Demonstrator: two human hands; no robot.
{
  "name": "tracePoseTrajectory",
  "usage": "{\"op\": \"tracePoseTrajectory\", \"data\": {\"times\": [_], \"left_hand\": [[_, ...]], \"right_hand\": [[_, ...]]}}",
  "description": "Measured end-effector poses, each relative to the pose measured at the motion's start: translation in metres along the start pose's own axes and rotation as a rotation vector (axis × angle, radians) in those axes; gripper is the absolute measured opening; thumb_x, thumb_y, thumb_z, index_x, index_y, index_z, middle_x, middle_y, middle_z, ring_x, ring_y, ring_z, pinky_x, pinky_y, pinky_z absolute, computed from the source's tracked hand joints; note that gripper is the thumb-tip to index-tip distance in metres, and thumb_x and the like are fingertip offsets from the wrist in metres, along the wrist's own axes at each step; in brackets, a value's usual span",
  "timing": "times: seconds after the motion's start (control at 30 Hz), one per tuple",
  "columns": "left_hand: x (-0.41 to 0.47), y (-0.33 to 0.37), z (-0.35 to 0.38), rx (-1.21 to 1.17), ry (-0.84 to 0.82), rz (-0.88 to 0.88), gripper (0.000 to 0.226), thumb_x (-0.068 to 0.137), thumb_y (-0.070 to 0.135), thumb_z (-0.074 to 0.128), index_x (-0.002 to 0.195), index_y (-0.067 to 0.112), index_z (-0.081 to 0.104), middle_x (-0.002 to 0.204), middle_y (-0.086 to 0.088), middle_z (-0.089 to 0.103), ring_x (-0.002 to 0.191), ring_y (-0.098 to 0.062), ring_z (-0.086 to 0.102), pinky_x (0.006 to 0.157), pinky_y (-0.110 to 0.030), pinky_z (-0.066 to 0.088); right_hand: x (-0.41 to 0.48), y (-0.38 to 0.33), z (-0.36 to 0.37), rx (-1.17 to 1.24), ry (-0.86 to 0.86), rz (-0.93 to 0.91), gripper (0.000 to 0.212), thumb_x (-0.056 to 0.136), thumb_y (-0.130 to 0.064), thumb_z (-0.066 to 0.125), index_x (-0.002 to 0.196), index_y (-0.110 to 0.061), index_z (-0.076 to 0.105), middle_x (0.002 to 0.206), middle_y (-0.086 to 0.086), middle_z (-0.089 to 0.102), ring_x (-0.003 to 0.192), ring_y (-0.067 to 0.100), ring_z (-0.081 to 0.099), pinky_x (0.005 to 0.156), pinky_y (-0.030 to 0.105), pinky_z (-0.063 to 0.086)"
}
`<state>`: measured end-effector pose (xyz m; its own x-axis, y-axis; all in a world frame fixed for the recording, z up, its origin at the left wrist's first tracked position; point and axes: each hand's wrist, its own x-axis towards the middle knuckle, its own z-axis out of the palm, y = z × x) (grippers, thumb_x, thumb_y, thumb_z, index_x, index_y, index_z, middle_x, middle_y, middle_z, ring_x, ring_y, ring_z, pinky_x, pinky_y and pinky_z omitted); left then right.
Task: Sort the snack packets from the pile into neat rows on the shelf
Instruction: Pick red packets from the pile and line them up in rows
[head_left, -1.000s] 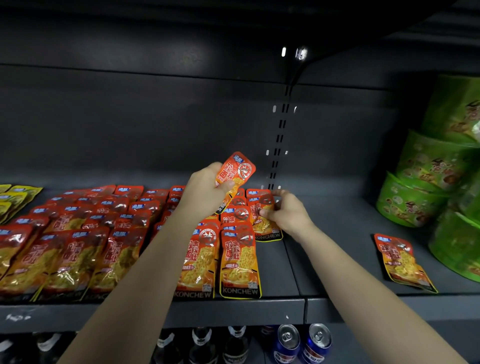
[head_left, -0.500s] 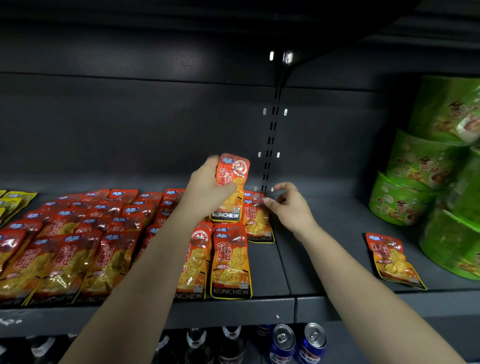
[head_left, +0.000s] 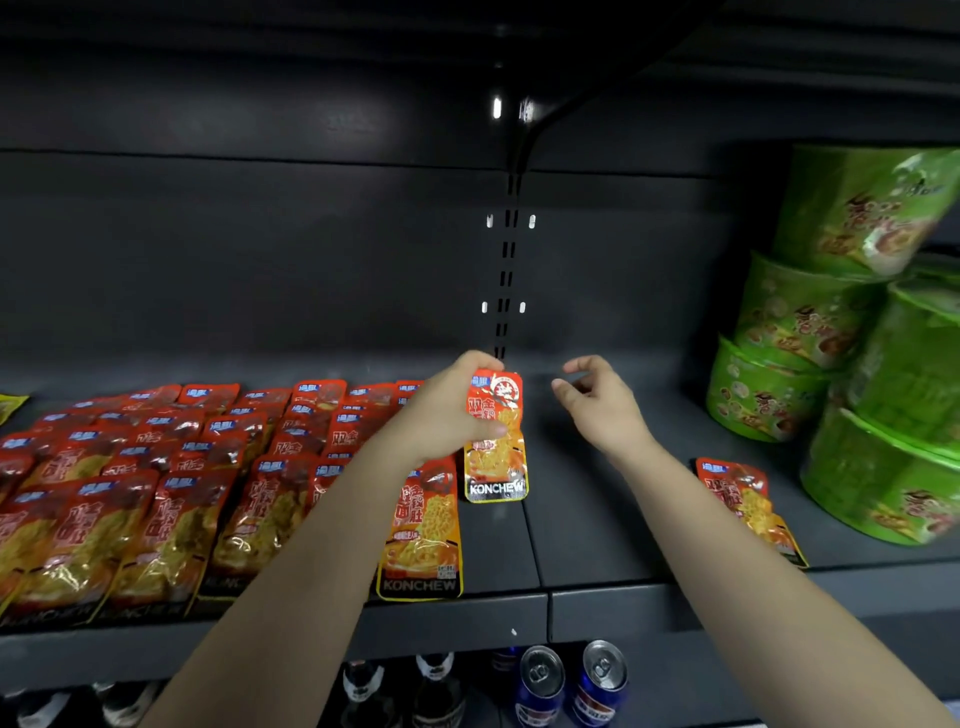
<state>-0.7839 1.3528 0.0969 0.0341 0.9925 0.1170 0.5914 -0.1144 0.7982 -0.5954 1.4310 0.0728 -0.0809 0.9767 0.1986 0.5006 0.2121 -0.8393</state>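
Rows of red and orange snack packets (head_left: 171, 499) lie flat across the left half of the dark shelf (head_left: 498, 551). My left hand (head_left: 447, 415) grips one such packet (head_left: 496, 452) by its upper part and holds it upright just right of the last row. The front packet of that row (head_left: 421, 540) lies below my left forearm. My right hand (head_left: 597, 405) hovers to the right of the held packet, fingers loosely curled, holding nothing. A single loose packet (head_left: 743, 499) lies on the shelf further right, beside my right forearm.
Stacked green tubs (head_left: 831, 338) fill the shelf's right end. A yellow packet (head_left: 10, 405) shows at the far left edge. Below the shelf stand dark bottles (head_left: 363, 691) and blue cans (head_left: 571, 680). A slotted upright (head_left: 506, 270) runs up the back wall.
My left hand has carried its packet to the right and down, now upright beyond the last row. My right hand has let go of the packets it touched and moved right, empty.
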Motion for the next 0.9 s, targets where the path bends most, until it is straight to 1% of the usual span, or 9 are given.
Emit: {"op": "tracePoseTrajectory", "data": {"times": [0.17, 0.3, 0.37, 0.5, 0.57, 0.63, 0.73, 0.83, 0.9], "left_hand": [[0.002, -0.004, 0.006, 0.118, -0.058, -0.037, 0.068, 0.071, 0.024, 0.084, 0.128, 0.034, 0.047, 0.121, 0.006, 0.058, 0.105, -0.014, 0.06, 0.09, -0.041, 0.054], [0.002, -0.005, 0.008, 0.273, -0.066, -0.024, 0.074, 0.069, 0.025, 0.085, 0.134, 0.031, 0.048, 0.135, 0.004, 0.047, 0.123, -0.018, 0.047, 0.1, -0.042, 0.046], [0.003, -0.004, 0.008, 0.324, -0.055, -0.022, 0.076, 0.07, 0.024, 0.084, 0.136, 0.028, 0.047, 0.137, 0.002, 0.044, 0.127, -0.02, 0.043, 0.101, -0.041, 0.044], [0.002, -0.002, 0.008, 0.413, -0.027, -0.023, 0.075, 0.072, 0.024, 0.083, 0.137, 0.025, 0.046, 0.137, 0.0, 0.042, 0.127, -0.024, 0.043, 0.1, -0.042, 0.044], [0.002, -0.001, 0.009, 0.468, -0.002, -0.023, 0.07, 0.071, 0.025, 0.084, 0.132, 0.024, 0.05, 0.134, 0.0, 0.042, 0.127, -0.024, 0.042, 0.102, -0.042, 0.042], [0.003, -0.002, 0.01, 0.534, 0.02, -0.018, 0.064, 0.069, 0.027, 0.084, 0.124, 0.025, 0.052, 0.127, 0.002, 0.041, 0.125, -0.02, 0.039, 0.103, -0.038, 0.036], [0.005, -0.001, 0.012, 0.592, 0.044, 0.003, 0.067, 0.067, 0.028, 0.086, 0.122, 0.029, 0.048, 0.122, 0.005, 0.036, 0.122, -0.017, 0.033, 0.1, -0.035, 0.028], [0.006, 0.002, 0.013, 0.63, 0.053, 0.028, 0.066, 0.066, 0.027, 0.086, 0.12, 0.031, 0.048, 0.119, 0.006, 0.035, 0.119, -0.016, 0.031, 0.095, -0.033, 0.025], [0.009, 0.005, 0.014, 0.619, 0.052, 0.039, 0.058, 0.07, 0.029, 0.083, 0.118, 0.031, 0.049, 0.117, 0.006, 0.036, 0.119, -0.016, 0.033, 0.092, -0.032, 0.023]], "right_hand": [[-0.003, 0.006, 0.004, 0.015, -0.002, -0.005, 0.024, 0.093, -0.029, 0.059, 0.114, -0.018, 0.054, 0.102, 0.001, 0.059, 0.09, 0.014, 0.054, 0.074, 0.023, 0.037], [-0.002, 0.008, 0.006, 0.006, -0.011, -0.02, 0.024, 0.093, -0.029, 0.059, 0.114, -0.019, 0.053, 0.102, 0.001, 0.059, 0.092, 0.015, 0.055, 0.076, 0.024, 0.038], [-0.001, 0.009, 0.007, -0.007, -0.018, -0.024, 0.025, 0.094, -0.029, 0.059, 0.116, -0.019, 0.053, 0.103, 0.001, 0.059, 0.094, 0.015, 0.054, 0.077, 0.024, 0.038], [-0.001, 0.009, 0.008, -0.033, -0.031, -0.036, 0.029, 0.094, -0.028, 0.058, 0.119, -0.017, 0.052, 0.104, 0.0, 0.058, 0.097, 0.015, 0.054, 0.08, 0.024, 0.039], [-0.001, 0.009, 0.008, -0.041, -0.032, -0.036, 0.029, 0.094, -0.028, 0.058, 0.12, -0.016, 0.052, 0.103, 0.002, 0.059, 0.096, 0.016, 0.054, 0.08, 0.024, 0.039], [-0.001, 0.009, 0.007, -0.047, -0.034, -0.038, 0.029, 0.094, -0.028, 0.058, 0.12, -0.016, 0.052, 0.102, 0.002, 0.058, 0.096, 0.017, 0.054, 0.08, 0.024, 0.04], [-0.002, 0.009, 0.007, -0.048, -0.031, -0.042, 0.029, 0.094, -0.028, 0.058, 0.119, -0.017, 0.052, 0.101, 0.001, 0.057, 0.096, 0.018, 0.054, 0.083, 0.027, 0.043], [-0.003, 0.009, 0.004, -0.032, -0.017, -0.047, 0.027, 0.093, -0.029, 0.059, 0.118, -0.018, 0.053, 0.099, 0.001, 0.058, 0.093, 0.017, 0.055, 0.078, 0.025, 0.041], [-0.002, 0.007, -0.001, -0.023, 0.0, -0.059, 0.026, 0.093, -0.029, 0.059, 0.116, -0.019, 0.053, 0.096, 0.0, 0.058, 0.089, 0.015, 0.054, 0.074, 0.023, 0.038]]}}
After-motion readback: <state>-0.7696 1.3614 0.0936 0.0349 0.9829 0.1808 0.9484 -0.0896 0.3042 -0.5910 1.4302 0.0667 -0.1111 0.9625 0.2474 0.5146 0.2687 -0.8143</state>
